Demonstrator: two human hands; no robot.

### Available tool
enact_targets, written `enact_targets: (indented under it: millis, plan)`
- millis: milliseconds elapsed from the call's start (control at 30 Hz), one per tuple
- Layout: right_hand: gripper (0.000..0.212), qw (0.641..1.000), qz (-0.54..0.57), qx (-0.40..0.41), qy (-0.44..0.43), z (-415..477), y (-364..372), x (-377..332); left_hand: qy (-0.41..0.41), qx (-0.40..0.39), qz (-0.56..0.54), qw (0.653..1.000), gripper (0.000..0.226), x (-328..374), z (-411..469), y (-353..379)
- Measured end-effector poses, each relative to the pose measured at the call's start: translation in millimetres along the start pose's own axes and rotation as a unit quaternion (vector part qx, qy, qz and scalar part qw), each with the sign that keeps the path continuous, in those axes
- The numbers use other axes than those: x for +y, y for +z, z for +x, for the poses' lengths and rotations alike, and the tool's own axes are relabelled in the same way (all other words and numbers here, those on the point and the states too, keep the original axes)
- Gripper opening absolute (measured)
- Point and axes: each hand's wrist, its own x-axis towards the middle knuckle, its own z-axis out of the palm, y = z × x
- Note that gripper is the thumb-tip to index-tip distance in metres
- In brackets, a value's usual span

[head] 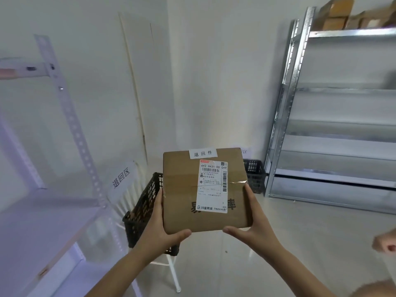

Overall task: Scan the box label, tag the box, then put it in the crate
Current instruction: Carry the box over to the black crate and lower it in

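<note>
So the cardboard box [205, 189] was up in the air, held out in front between both hands. Left hand [161, 227] was wrapped around the near-left corner, fingers running up the left side and thumb tucked under the near edge. Right hand [249, 219] did the same on the near-right corner, thumb along the bottom edge, fingers up the right side. Both were closed firmly on it, nothing else in either.

Shipping label [213, 186] sat face up on the box top, a bit right of center, and a white tag [203, 153] with printed characters was stuck over the far edge.

The black crate [142, 211] sat right behind and below the box's left side, on a white stand [173, 273]. A second dark crate [255, 175] peeked out past the box's right edge, next to the metal shelving [334, 125].
</note>
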Motion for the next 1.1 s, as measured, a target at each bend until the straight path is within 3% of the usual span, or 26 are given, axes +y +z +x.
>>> enact_targets:
  millis: [500, 833, 1100]
  plan:
    - [0.121, 0.999, 0.014, -0.030, -0.003, 94.8, -32.7, 94.4, -0.040, 0.019, 0.024, 0.999, 0.126, -35.4, 97.0, 57.6]
    - [0.121, 1.000, 0.009, -0.029, 0.008, 180.9, -17.5, 137.9, -0.061, 0.002, 0.049, 0.997, 0.126, -72.3, 182.0, 48.5]
    - [0.121, 0.998, 0.036, -0.059, -0.014, 277.3, 23.6, 157.9, -0.070, 0.042, 0.067, 0.994, 0.134, -102.4, 253.1, 7.2]
